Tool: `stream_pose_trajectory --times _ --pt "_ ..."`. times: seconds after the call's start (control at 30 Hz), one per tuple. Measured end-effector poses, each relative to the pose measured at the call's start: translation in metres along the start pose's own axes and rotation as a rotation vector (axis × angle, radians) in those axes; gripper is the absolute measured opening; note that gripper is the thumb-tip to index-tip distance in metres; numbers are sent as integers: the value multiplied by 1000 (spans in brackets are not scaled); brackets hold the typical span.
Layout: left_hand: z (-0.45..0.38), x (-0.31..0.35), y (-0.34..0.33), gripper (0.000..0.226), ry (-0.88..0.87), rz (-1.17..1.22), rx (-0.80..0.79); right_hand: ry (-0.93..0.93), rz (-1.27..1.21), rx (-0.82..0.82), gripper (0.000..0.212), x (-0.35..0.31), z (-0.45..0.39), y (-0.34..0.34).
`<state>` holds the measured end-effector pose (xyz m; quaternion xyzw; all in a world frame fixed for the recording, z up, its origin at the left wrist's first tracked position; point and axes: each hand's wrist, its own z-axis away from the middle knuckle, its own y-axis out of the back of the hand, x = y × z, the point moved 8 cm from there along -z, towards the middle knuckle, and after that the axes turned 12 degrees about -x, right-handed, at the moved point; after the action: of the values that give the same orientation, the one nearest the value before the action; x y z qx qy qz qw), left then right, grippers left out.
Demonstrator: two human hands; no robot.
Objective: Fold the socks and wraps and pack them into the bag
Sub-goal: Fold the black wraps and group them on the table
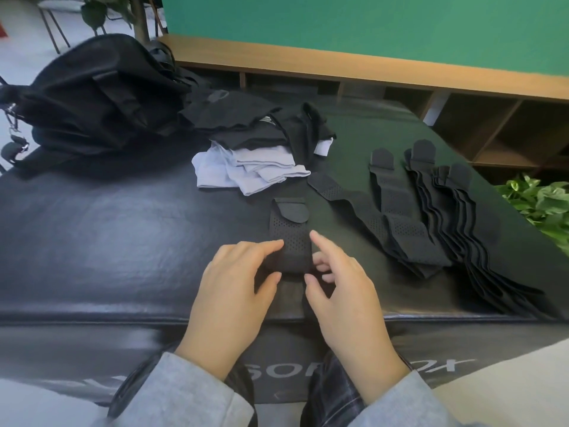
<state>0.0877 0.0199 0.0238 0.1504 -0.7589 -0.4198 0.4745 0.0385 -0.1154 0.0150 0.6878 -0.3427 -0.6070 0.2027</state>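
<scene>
A folded black perforated wrap (290,232) lies on the black padded surface (107,229) right in front of me, its tab end pointing away. My left hand (234,291) pinches its near left edge between thumb and fingers. My right hand (341,291) holds the near right edge with thumb and curled fingers, index finger pointing out. Several more black wraps (431,211) lie spread out to the right. A pile of black and white socks (255,149) sits behind the wrap. The black bag (92,100) stands at the far left.
A wooden shelf unit (462,118) runs along the back under a green wall. A leafy plant (542,201) stands at the right edge. The padded surface drops off at its front edge just under my wrists.
</scene>
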Motion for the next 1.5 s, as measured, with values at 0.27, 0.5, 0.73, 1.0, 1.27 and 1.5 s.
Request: stream_pose_trajectory --times 0.27,0.5,0.73,1.0,1.27,1.5 --pt "0 -6 -3 34 11 -11 -7 13 132 41 33 -2 -2 1" --pt "-1 -3 -2 15 9 95 -26 21 -15 63 12 -3 1 4" --pt "2 -7 -3 23 114 191 -101 -5 -182 156 15 2 6 10" --pt "1 -9 -6 11 144 204 -143 -39 175 -9 36 14 -10 7" --pt "-1 -9 -7 8 105 197 -134 -12 350 -214 50 7 -12 -2" --pt "0 -11 -8 13 85 212 -135 0 341 -120 51 6 -10 0"
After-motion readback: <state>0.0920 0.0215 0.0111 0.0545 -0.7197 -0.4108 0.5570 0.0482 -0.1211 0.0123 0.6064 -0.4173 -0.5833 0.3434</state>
